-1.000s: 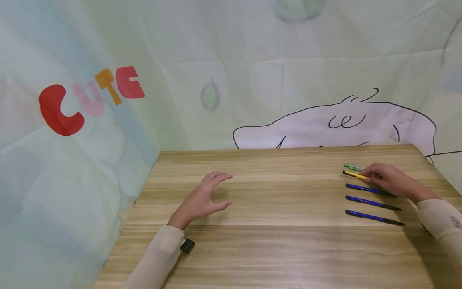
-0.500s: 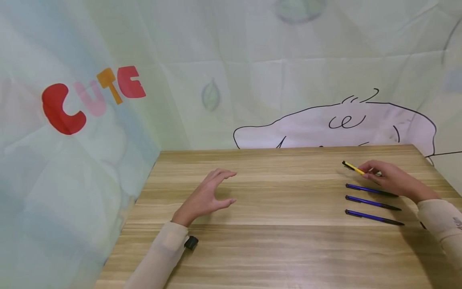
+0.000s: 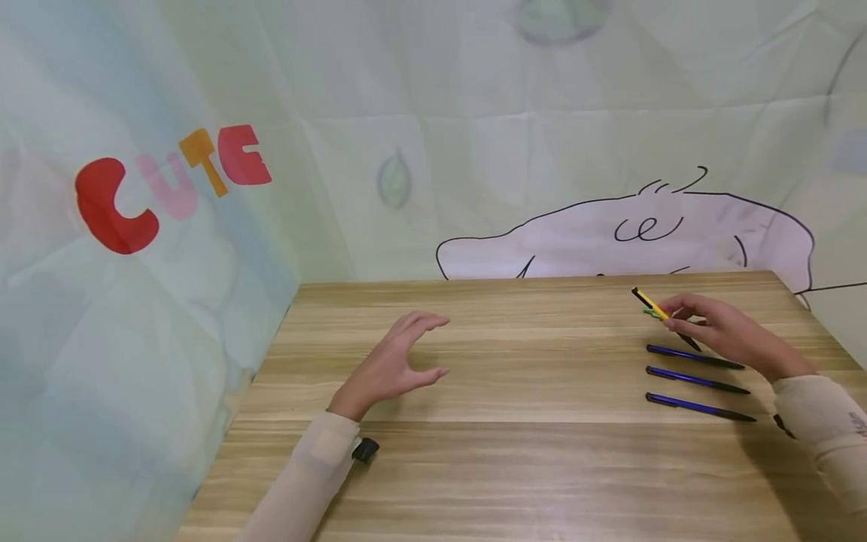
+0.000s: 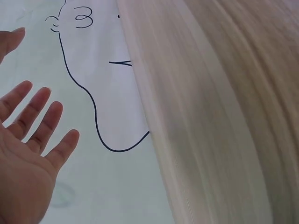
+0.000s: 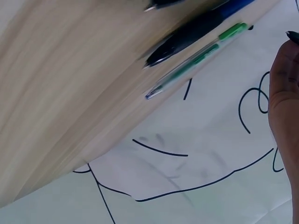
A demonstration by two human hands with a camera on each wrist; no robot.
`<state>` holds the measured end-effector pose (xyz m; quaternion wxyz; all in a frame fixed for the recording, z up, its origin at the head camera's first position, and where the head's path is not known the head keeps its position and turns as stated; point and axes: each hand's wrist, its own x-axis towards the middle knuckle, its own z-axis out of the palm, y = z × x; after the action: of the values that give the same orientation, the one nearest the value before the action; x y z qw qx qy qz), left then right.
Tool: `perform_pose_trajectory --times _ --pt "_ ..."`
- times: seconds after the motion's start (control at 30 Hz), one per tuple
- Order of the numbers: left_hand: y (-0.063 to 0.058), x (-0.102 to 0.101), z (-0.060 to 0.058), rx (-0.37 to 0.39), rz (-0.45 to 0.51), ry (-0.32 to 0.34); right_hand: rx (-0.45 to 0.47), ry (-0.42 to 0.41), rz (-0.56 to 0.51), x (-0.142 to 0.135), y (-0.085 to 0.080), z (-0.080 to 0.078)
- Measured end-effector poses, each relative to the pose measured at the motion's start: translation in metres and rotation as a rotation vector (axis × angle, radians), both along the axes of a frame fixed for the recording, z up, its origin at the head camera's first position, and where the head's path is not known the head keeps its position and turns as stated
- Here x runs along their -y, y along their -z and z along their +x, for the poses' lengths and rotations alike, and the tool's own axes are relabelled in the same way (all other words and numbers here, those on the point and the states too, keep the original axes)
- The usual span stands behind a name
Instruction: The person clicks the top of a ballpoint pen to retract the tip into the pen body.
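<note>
My right hand (image 3: 721, 327) pinches a yellow pen (image 3: 652, 305) with black ends, held tilted above the table. Beneath it lies a green pen with a see-through barrel (image 5: 203, 55), mostly hidden by the hand in the head view. Nearer to me, three blue pens with dark tips rest in a row: the far one (image 3: 691, 355), the middle one (image 3: 698, 380) and the near one (image 3: 701, 407). Over the left part of the table, my left hand (image 3: 386, 365) holds nothing, thumb and fingers spread apart. Those spread fingers also show in the left wrist view.
The wood-grain table (image 3: 515, 467) reaches back to a printed cloth wall (image 3: 474, 165) with a line-drawn animal. Another cloth side (image 3: 68, 361), with the letters CUTE, borders the table on the left. A dark band sits at each sleeve.
The yellow pen has been lifted from the row beside the green one and turned steeper, its top end swinging away from me. My left hand has drifted slightly right and away.
</note>
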<state>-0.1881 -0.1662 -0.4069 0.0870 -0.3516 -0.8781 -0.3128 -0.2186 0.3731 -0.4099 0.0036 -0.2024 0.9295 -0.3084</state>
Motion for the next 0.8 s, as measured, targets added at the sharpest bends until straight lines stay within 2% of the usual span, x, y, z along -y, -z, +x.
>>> perform_pose_trajectory --times 0.33,0.53,0.8 --pt "-0.002 -0.009 -0.005 -0.032 0.029 0.022 -0.007 -0.019 -0.081 0.024 -0.006 0.003" --pt "-0.006 -0.016 -0.006 -0.033 0.046 0.033 0.033 -0.04 -0.16 0.036 -0.009 0.005" --pt "-0.008 -0.025 -0.008 -0.039 0.063 0.038 0.11 -0.051 -0.207 0.051 -0.009 0.008"
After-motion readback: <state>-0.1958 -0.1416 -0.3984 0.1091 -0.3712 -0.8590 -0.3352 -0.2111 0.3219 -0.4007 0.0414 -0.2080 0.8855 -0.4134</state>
